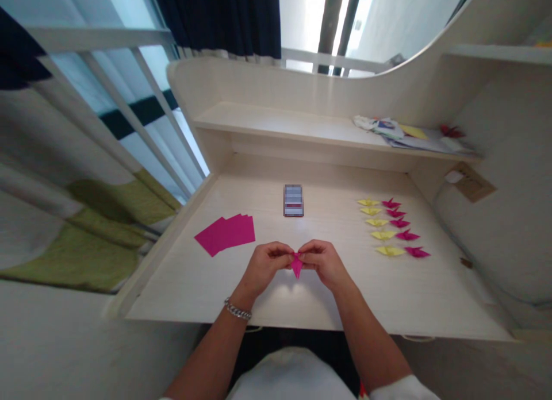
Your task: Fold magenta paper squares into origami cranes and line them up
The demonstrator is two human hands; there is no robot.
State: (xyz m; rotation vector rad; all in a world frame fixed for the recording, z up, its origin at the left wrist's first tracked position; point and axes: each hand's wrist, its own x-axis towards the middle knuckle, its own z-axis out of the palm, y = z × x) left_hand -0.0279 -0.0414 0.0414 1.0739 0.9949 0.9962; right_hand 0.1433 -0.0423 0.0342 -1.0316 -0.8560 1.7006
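1. Two bare hands meet over the near middle of the surface (388, 299): our left grip (267, 263) and our right grip (322, 262), knuckles up, fingertips turned toward each other.
2. Between them sits the pink folded piece (296, 266), a small pointed shape whose tip hangs down below the fingers.
3. Both grips are narrow and closed on it. The left pinches its upper left edge and the right its upper right edge, so the piece fills the gap where the fingertips nearly touch.
4. The piece appears to be held just above the surface, though we cannot tell whether its tip touches the wood.
5. A metal bracelet (237, 310) circles our left wrist.
6. Left of the left grip, and apart from it, a fan of pink sheets (225, 233) lies flat.
7. Beyond the hands lies a small rectangular object (294, 200); it is blurred, so we cannot tell what it is.
8. Well to the right of the right grip stand two columns of folded figures, five yellow figures (377, 222) and five pink figures (400, 223) just beside them.
9. Some loose papers (399, 131) rest on the right end of the shelf (276, 123) at the back.
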